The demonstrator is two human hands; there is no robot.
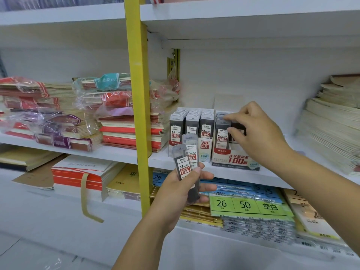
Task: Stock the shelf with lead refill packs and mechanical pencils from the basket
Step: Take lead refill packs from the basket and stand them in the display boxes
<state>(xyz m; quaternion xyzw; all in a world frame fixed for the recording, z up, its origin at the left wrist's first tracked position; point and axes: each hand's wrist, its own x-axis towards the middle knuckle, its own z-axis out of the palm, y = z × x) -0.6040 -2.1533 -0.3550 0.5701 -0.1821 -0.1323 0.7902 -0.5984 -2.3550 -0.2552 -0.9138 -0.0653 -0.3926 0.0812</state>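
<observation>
My left hand grips two or three clear lead refill packs labelled 0.7 HB, held upright in front of the shelf. My right hand reaches into the red-and-white 0.7 display box on the middle shelf, fingers pinched on a dark lead refill pack at the box's right side. A row of 0.7 packs stands in the box's left slot. Left of it, a 0.5 HB display box holds three rows of packs. No basket or mechanical pencils are in view.
A yellow shelf upright stands left of the boxes. Stacks of wrapped notebooks fill the left bay. Cream paper stacks lean at the right. The lower shelf holds loose-leaf packs with a green label.
</observation>
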